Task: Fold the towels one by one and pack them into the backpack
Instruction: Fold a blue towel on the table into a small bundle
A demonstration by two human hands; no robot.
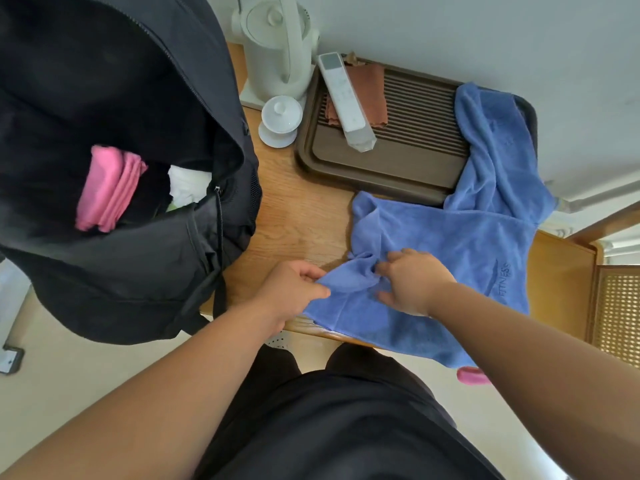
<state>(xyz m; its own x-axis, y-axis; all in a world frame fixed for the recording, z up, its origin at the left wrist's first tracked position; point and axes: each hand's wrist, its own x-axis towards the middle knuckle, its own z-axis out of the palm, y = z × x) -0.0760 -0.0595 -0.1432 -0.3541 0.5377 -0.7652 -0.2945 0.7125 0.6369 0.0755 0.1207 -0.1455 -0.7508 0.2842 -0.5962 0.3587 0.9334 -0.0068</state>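
1. Backpack (121,254): black, unzipped, mouth gaping. It is sat at the left edge of the tabletop (298,220) and partly overhangs it.
2. Blue towel (450,237): spread crumpled over the right half of the tabletop. Its far end is draped on the tray's right end, and its near part is hung over the near edge. It is not folded and not packed.
3. Tray (381,168): dark, slatted, set along the far edge. A remote (346,98) and a brown cloth (372,84) are laid on it.
4. Kettle (277,46): white, placed toward the far-left corner, just beside the tray.
5. Pink towel (107,188): folded and stood inside the backpack, so it is counted as done. A white item (188,185) is seen beside it; whether it is a towel cannot be told.
6. Right hand (412,282): a bunched fold of the blue towel is gripped in curled fingers, close to the near edge.
7. Left hand (294,292): a towel corner is pinched between thumb and fingers, just beside the right hand.
8. Lidded cup (280,119): white, on a saucer, between kettle and tray.
9. Progress, as judged: at least one towel is packed and the blue one is only being started. Its folding and packing are left.
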